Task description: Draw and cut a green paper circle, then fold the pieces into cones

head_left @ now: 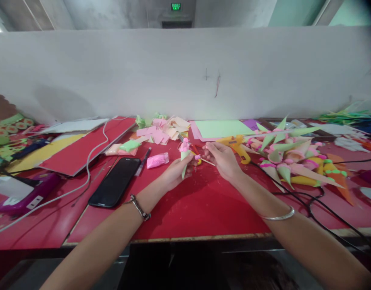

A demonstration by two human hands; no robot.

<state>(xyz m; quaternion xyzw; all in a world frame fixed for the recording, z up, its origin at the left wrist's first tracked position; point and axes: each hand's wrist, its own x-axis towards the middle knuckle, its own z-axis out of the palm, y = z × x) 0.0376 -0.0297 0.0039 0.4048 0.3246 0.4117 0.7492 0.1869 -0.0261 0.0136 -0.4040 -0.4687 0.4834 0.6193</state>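
A small light green paper cone (184, 155) topped with pink clay balls stands upright, point down, in the fingers of my left hand (177, 173). Beside it a small pink piece (197, 157) shows near my left fingertips. My right hand (223, 159) is a short way to the right, thumb and fingers pinched together at the tips; whatever they hold is too small to name. Just behind that hand lies a yellow glue gun (238, 147). A pink clay packet (157, 160) rests left of my left hand.
A black phone (114, 182) and a pen (143, 161) lie left on the red table (200, 213). Paper cones (290, 155) are piled at right, with black cables (309, 205) in front. Behind are pink paper pieces (158, 132), green sheets (221, 129) and a white partition (149, 72).
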